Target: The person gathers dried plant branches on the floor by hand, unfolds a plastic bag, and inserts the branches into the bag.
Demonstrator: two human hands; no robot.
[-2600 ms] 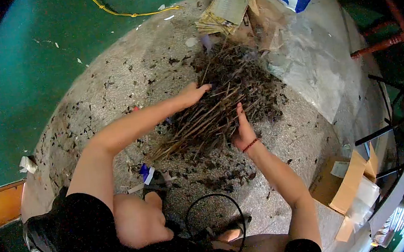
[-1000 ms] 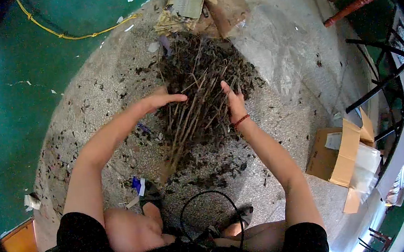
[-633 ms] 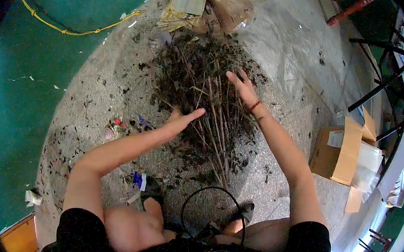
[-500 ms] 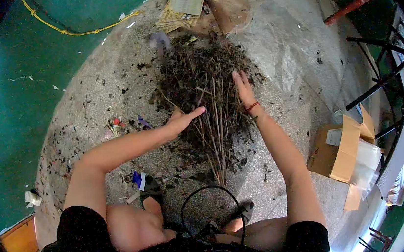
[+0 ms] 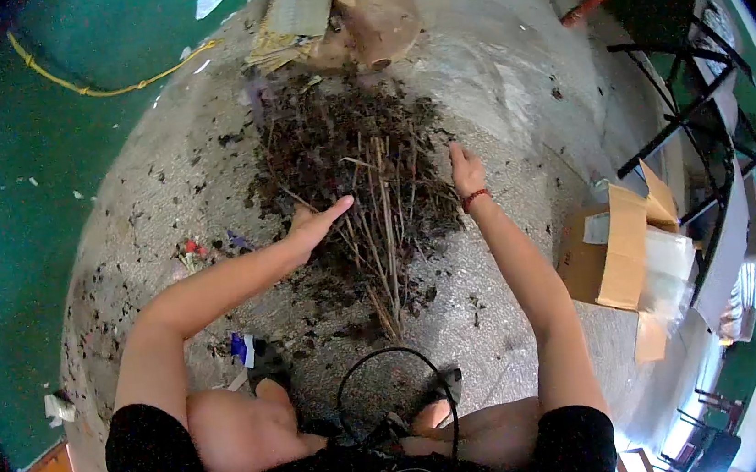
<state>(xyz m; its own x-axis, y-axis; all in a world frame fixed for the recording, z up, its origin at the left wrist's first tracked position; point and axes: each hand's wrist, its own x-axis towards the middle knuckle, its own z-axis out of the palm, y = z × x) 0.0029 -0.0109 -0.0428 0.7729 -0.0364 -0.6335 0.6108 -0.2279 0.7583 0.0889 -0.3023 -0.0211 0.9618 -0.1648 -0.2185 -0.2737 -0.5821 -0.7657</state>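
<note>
A heap of dried plants with dark, crumbled leaves [image 5: 329, 121] lies on the speckled floor before me. Its bare brown stalks [image 5: 386, 226] point toward my feet. At the left side of the heap is my left hand [image 5: 317, 226], thumb stretched out over the stalks; its other fingers are partly hidden by the plants. My right hand [image 5: 467, 171], with a red bead bracelet at the wrist, is held just off the heap's right edge. Its fingers are extended and hold nothing.
An open cardboard box [image 5: 596, 254] with clear plastic stands at the right, near a black metal frame [image 5: 679, 121]. Behind the heap lie papers [image 5: 294, 10]. A yellow rope [image 5: 104, 88] lies at the upper left. Leaf bits and small scraps are scattered around.
The view has shifted, so the heap appears further left. My right hand has drawn away from the heap's right side. My left hand stays at the left side.
</note>
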